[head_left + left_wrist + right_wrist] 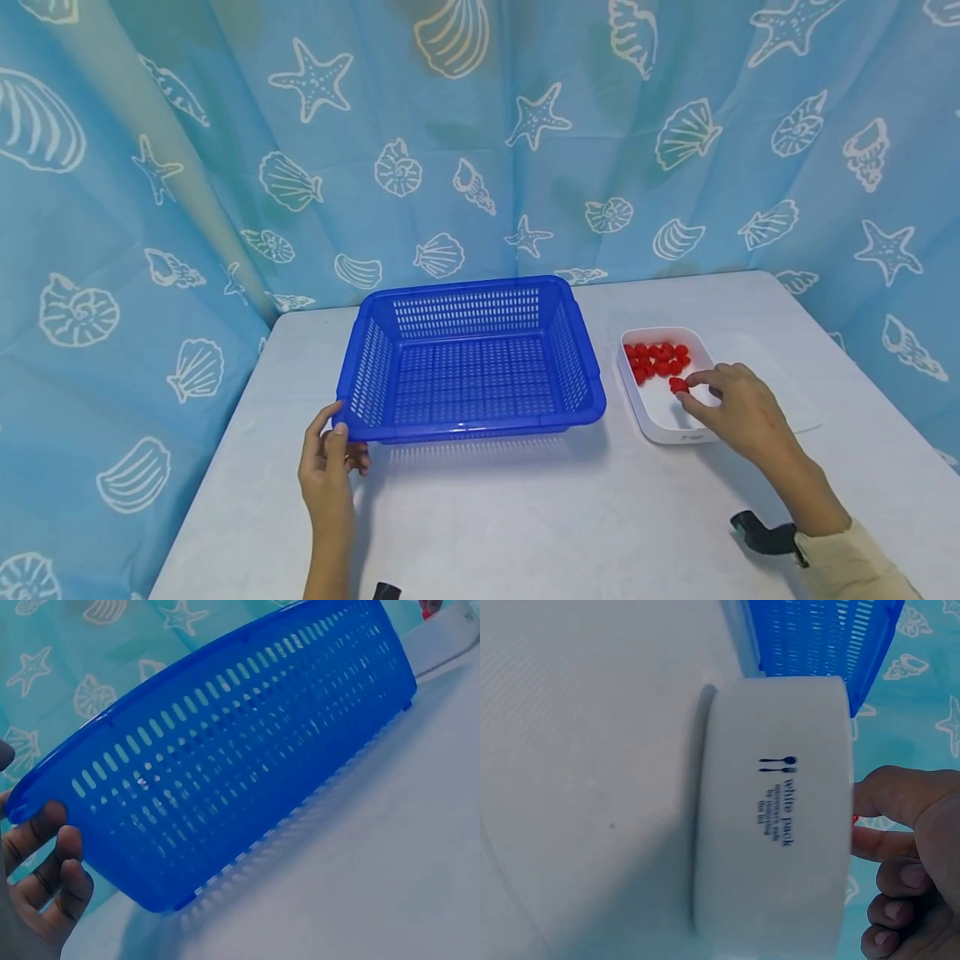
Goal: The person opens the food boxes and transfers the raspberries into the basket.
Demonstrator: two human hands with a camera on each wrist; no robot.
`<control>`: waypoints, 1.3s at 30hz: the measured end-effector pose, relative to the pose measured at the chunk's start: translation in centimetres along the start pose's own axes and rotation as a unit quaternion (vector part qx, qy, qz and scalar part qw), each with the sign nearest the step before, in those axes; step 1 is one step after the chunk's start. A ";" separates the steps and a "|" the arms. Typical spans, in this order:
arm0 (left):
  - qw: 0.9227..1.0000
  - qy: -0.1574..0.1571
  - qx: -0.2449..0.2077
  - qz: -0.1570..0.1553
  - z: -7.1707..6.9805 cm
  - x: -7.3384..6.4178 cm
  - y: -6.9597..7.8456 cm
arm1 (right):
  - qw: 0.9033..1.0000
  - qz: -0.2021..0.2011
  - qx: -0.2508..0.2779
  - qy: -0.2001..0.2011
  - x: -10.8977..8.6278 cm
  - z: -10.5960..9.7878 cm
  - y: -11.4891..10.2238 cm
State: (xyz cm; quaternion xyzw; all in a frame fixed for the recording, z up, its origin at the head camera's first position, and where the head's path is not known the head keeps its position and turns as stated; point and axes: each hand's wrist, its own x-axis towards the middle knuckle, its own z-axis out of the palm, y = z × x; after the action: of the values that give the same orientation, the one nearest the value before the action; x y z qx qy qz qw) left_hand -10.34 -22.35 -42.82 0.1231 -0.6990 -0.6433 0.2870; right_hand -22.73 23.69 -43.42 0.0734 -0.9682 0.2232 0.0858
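Red piece (pixel 678 386) at right of frame is pinched by the fingers (pixel 706 377) of the right hand (pixel 738 406); centre-left, the left hand (pixel 327 472) grips the blue basket (pixel 465 430).

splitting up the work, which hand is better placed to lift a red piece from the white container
Right, most likely: the right hand pinches a red berry-like piece at the white container, while the left hand, farther off, holds the slotted blue basket.
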 end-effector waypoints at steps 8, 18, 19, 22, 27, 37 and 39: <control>1.000 -0.001 0.014 0.018 -0.2 0.5 -0.4 | 1.000 -0.017 0.002 0.003 -0.2 -0.8 -0.8; 0.999 -0.017 -0.024 0.017 -0.9 1.3 -0.9 | 0.999 -0.045 0.004 0.006 -0.3 -2.0 -3.3; 0.999 -0.020 -0.028 0.017 -0.9 1.4 -0.9 | 0.999 -0.049 0.004 0.007 -0.2 -2.2 -3.6; 0.999 -0.025 -0.028 0.014 -0.8 1.4 -1.0 | 0.998 -0.057 0.005 0.008 0.0 -2.8 -4.6; 1.000 -0.020 -0.017 0.007 -0.6 1.3 -0.8 | 0.998 -0.069 0.012 -0.001 0.6 -3.3 -6.3; 1.000 -0.019 -0.003 0.000 -0.4 1.0 -0.7 | 0.989 -0.145 0.030 0.002 2.2 -3.2 -9.9; 1.000 -0.017 0.001 -0.002 -0.5 1.1 -1.0 | 0.988 -0.152 0.021 -0.001 2.4 -3.0 -10.5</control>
State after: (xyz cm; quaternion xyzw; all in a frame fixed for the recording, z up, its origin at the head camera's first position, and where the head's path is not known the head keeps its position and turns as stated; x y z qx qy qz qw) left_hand -11.16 -23.49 -43.55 0.1138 -0.7038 -0.6455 0.2738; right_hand -22.76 15.48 -35.85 0.2214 -0.9409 0.2282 0.1165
